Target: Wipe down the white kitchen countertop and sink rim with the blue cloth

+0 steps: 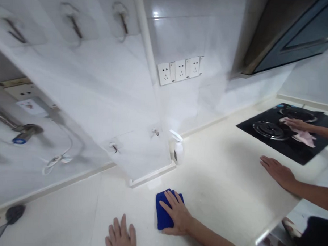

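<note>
While the right hand (177,215) presses flat on the folded blue cloth (162,213), fingers spread and not clenched, the left hand (121,238) rests open on the white counter (221,190) at the cloth's 8 o'clock, holding nothing. The cloth lies near the wall corner, at 6 o'clock from the spray bottle (177,149). At 2 o'clock, another person's hand (278,173) lies flat on the counter. Their other hand (296,124) touches a pink cloth (306,137) on the black hob (295,152).

No readable txt, brands or nos. anywhere; the pale sticker (31,106) at far left is too blurred.
</note>
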A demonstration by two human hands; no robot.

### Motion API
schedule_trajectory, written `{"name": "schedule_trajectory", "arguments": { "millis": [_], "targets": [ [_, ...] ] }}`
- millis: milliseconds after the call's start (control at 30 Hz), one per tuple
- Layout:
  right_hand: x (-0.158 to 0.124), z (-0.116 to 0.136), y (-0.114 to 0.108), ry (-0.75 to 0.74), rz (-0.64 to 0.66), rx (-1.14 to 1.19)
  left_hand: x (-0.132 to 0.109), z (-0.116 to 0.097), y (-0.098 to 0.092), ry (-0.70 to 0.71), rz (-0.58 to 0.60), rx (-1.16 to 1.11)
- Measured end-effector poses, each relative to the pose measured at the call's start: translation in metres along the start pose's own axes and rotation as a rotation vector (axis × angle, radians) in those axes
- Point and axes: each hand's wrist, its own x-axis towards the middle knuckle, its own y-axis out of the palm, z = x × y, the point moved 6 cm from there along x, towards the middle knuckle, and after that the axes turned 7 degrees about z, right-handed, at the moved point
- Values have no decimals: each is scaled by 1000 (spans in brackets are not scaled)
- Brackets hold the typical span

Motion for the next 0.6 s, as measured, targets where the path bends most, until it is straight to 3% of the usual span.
{"name": "schedule_trajectory", "arguments": {
  "millis": [133,233,333,467,533,600],
  "targets": [
    [6,-12,8,-18,106,-53,-3,8,6,7,-52,51],
    [19,-19,16,-6,75,-108,-3,11,9,12,-10,63],
    [30,-36,5,71,-143,-86,-5,10,7,19,-18,66],
    [38,-64,-36,271,-584,-83,-8,8,5,13,-14,62],
    [49,-71,-49,355,-682,-121,-8,6,4,11,17,54],
    [65,-73,-50,402,-699,-163,-10,5,2,5,31,44]
  ]
}}
